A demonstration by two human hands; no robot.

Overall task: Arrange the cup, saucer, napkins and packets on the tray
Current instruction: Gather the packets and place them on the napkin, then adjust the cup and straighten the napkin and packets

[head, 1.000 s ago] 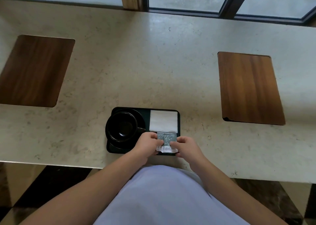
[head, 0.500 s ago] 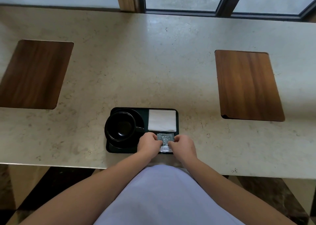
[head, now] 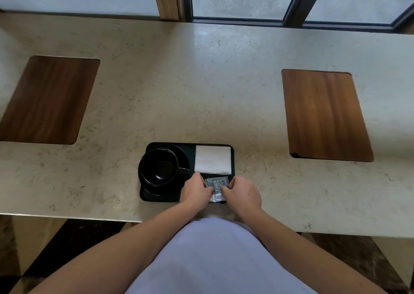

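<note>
1. We have the black tray (head: pixel 233 159) sitting on the stone counter (head: pixel 201 92), close to its near edge and right in front of us.
2. The black cup (head: pixel 159 167) rests on its black saucer (head: pixel 183 157) in the left half of the tray, with the handle pointing right toward the napkins. This part looks done.
3. The white napkins (head: pixel 212 159) lie flat as a folded square in the far right corner of the tray, just beside the saucer. They look settled too.
4. The packets (head: pixel 216 183) lie in the near right corner, just in front of the napkins. We see a few grey-green ones overlapping, with a paler one poking out at the near rim.
5. Our left hand (head: pixel 195 192) is curled, its fingertips pinching the left edge of the packets.
6. Our right hand (head: pixel 243 193) mirrors it, fingers bent in and pinching the right edge of the same little stack.
7. We judge the task nearly finished: all four kinds of item are already on the tray, and only squaring up the packets seems left.
8. The pale packet looks to overhang the near rim slightly, so it may need nudging inward before we let go.
9. The two wooden inlays (head: pixel 324 114) to either side hold nothing.
</note>
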